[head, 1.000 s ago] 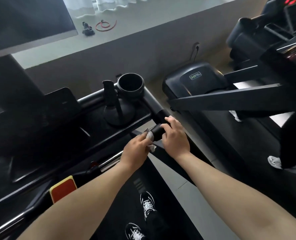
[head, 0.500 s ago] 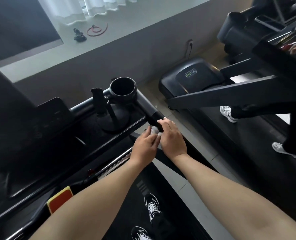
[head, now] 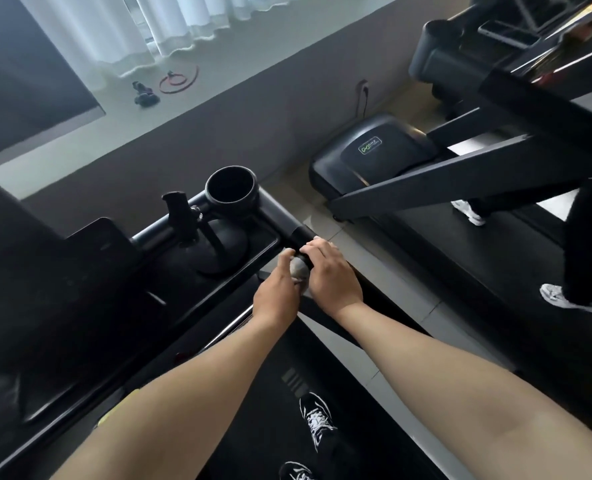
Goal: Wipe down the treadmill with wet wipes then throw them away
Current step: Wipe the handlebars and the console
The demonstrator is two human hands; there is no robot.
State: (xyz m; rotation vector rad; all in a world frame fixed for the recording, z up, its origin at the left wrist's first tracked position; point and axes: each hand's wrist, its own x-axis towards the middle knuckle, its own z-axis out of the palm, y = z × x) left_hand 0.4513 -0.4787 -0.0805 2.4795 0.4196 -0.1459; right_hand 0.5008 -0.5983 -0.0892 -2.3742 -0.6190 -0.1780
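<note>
I stand on a black treadmill whose console tray (head: 218, 292) fills the left of the head view. Its right handrail (head: 296, 233) runs down to the right. My right hand (head: 332, 277) curls over the black grip of that handrail. My left hand (head: 275, 296) sits right beside it and pinches a crumpled white wet wipe (head: 299, 270) against the inner side of the grip. Most of the wipe is hidden between the two hands.
A round cup holder (head: 230, 187) and a phone mount (head: 180, 216) sit on the console. A second treadmill (head: 381, 150) stands to the right, with another person's legs and white shoes (head: 571, 299) on its belt. My own shoes (head: 317, 419) show below.
Both hands have slid up the handrail grip toward the console with the wipe. The camera has tilted, shifting the scene leftward and down.
</note>
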